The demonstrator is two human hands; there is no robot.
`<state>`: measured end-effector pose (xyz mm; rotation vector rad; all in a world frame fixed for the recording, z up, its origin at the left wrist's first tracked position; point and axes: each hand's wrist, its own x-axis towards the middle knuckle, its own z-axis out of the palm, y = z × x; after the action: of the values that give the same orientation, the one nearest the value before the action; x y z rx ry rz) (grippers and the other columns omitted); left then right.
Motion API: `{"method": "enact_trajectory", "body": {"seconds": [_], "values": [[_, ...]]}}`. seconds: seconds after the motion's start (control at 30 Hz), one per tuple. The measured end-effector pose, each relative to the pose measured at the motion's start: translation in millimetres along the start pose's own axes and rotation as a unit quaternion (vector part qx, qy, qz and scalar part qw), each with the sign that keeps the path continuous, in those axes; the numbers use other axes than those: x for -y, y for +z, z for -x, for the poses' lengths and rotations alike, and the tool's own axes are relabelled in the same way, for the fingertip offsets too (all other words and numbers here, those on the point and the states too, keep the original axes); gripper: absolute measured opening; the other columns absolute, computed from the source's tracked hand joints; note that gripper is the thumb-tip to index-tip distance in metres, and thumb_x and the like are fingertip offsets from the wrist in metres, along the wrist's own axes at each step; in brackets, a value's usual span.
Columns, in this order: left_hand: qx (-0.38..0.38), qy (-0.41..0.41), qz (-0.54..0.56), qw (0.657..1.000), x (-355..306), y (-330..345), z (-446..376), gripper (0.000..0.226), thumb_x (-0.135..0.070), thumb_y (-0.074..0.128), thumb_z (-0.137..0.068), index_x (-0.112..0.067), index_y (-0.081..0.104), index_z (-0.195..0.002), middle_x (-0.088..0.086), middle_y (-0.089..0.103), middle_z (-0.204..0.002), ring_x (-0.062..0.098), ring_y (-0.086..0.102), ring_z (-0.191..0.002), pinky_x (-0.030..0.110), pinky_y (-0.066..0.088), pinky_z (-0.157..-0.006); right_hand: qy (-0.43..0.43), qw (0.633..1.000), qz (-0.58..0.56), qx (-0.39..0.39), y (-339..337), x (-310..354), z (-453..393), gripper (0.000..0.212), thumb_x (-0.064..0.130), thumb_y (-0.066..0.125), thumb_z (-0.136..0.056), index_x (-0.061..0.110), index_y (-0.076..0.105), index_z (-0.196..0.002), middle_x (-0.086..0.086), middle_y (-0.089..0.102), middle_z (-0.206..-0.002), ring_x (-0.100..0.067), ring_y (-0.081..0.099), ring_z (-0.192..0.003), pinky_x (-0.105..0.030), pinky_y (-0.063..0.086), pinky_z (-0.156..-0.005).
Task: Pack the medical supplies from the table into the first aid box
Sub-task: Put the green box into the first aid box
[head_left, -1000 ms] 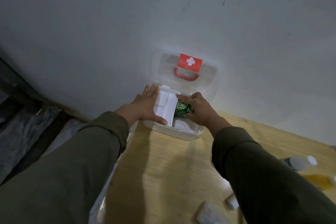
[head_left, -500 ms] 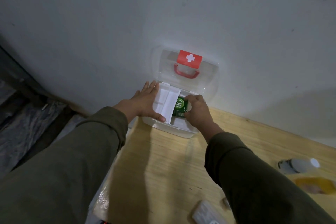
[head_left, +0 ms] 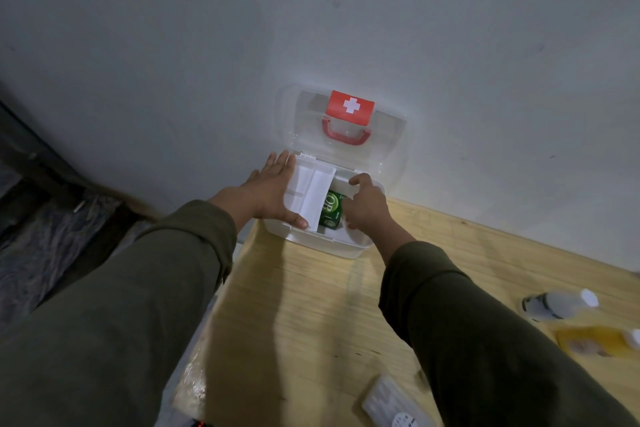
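Head: left hand [head_left: 270, 194] flat on tray [head_left: 311, 191]; right hand [head_left: 367, 208] seemingly still grips green carton [head_left: 331, 210].

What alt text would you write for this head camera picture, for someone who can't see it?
A person's right hand holds a green carton inside an open clear first aid box on a wooden table, while the left hand rests flat against the white tray in it. A white-capped bottle lies to the right.

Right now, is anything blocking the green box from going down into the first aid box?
Nothing visible does. The green box, gripped by the right hand, is partly inside the first aid box; the white tray sits left of it, against the left hand.
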<state>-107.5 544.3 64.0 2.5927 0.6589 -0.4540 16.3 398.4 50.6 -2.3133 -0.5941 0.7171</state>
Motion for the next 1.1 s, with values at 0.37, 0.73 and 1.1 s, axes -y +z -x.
{"method": "enact_trajectory", "body": {"seconds": [0.37,0.73,1.1], "values": [[0.005,0.001,-0.002,1.000,-0.2,-0.4,-0.8,0.135,-0.060,0.074,-0.063,-0.012,-0.021,-0.147,0.005,-0.024,-0.157,0.026,-0.021,-0.145,0.049,0.000,-0.117,0.083,0.975,-0.204,0.016,6.4,6.2,2.2,0.035,0.024,0.039,-0.094,0.019,0.033,-0.128,-0.021,0.052,-0.121,-0.041,0.061,-0.099,-0.037,0.054,-0.063],[0.004,0.001,-0.003,1.000,-0.3,-0.4,-0.2,0.135,-0.060,0.074,-0.063,-0.012,-0.021,-0.146,0.005,-0.024,-0.157,0.026,-0.022,-0.144,0.050,0.001,-0.117,0.024,0.988,-0.151,-0.028,17.5,12.2,14.6,0.039,0.036,0.031,-0.096,0.028,0.030,-0.134,-0.014,0.052,-0.120,-0.041,0.066,-0.088,-0.029,0.054,-0.052],[-0.001,0.004,0.001,1.000,-1.0,0.1,0.4,0.135,-0.059,0.075,-0.063,-0.012,-0.020,-0.147,0.005,-0.025,-0.157,0.025,-0.022,-0.144,0.050,0.001,-0.118,0.057,0.955,-0.291,-0.014,21.8,24.2,16.1,0.049,0.044,0.026,-0.099,0.040,0.009,-0.145,-0.017,0.031,-0.151,-0.045,0.054,-0.115,-0.035,0.058,-0.055]]}}
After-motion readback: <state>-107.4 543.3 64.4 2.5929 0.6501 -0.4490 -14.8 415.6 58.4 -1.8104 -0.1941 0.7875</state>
